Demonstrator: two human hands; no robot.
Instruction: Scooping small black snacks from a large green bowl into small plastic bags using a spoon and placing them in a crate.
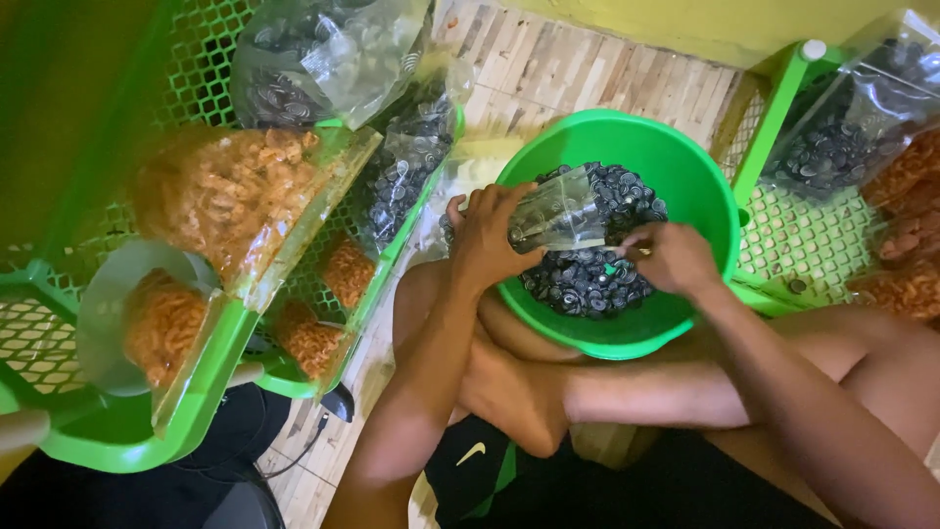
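Observation:
A bright green plastic bowl [700, 191] rests against my legs and is filled with small dark round pieces [592, 279]. My left hand [487, 238] grips a small clear plastic bag [563, 211] held open over the bowl's left side. My right hand [671, 257] is lower in the bowl with its fingers pinched among the dark pieces, just right of the bag's mouth.
A green mesh crate [211, 338] on the left holds clear bags of orange snacks [235, 191] and bags of dark pieces [406, 167]. Another green crate [783, 235] on the right holds similar bags [837, 147]. Pale wooden flooring [587, 69] lies behind.

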